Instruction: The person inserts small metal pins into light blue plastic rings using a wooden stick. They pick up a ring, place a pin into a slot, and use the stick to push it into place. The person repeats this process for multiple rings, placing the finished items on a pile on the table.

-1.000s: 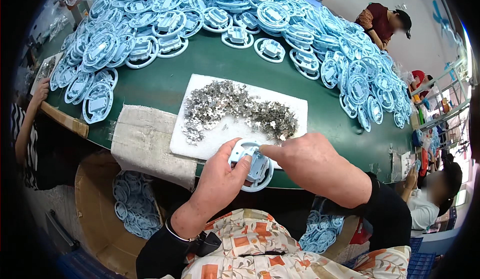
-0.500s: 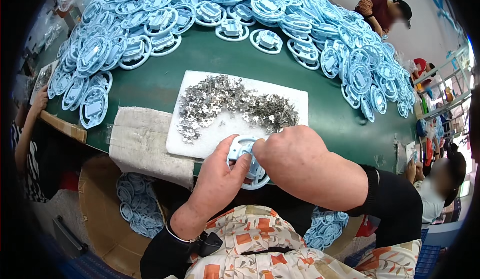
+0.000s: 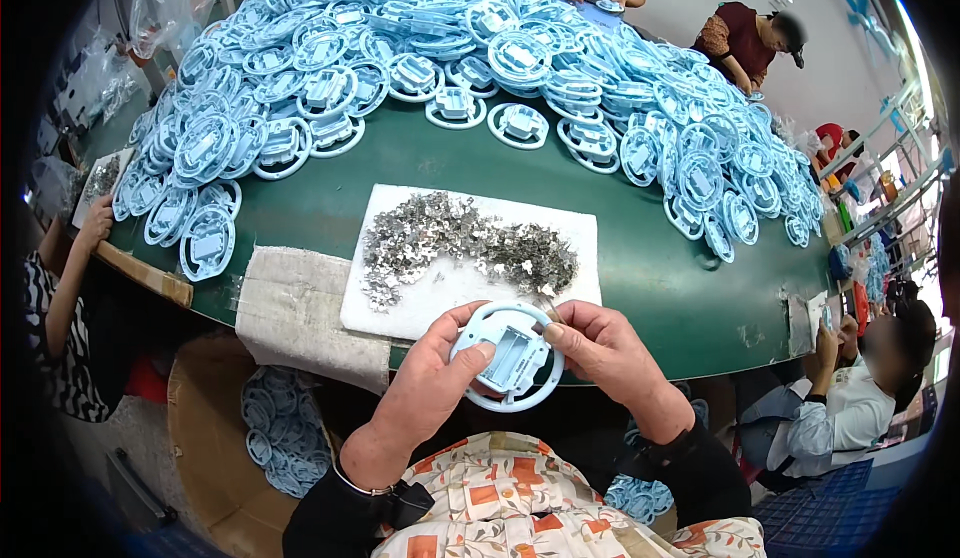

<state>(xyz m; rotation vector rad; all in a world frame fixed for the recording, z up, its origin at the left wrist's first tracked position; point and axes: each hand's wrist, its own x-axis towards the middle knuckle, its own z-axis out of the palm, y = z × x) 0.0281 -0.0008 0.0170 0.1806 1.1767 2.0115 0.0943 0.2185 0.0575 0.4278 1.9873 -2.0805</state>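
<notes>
A light-blue plastic steering-wheel-shaped part (image 3: 516,358) is tilted up in front of me, its recessed rectangular middle facing me. My left hand (image 3: 428,376) is closed on its left side, with the thumb across the front. At the upper right rim, my right hand (image 3: 606,350) is pinched, thumb in front and fingers partly hidden behind. Whether a small metal piece is also between those fingers, I cannot tell. Just beyond my hands, a pile of small silvery metal clips (image 3: 430,243) lies on a white foam board (image 3: 420,311).
A large heap of similar blue parts (image 3: 520,55) covers the far side of the green table (image 3: 420,163). A grey cloth (image 3: 300,303) hangs over the near edge. Below left stands a cardboard box (image 3: 205,418) with more blue parts. Several people sit around the table.
My right hand has turned and moved off the wheel part's middle to its right rim. The part now faces me more openly. The view has tilted up slightly.
</notes>
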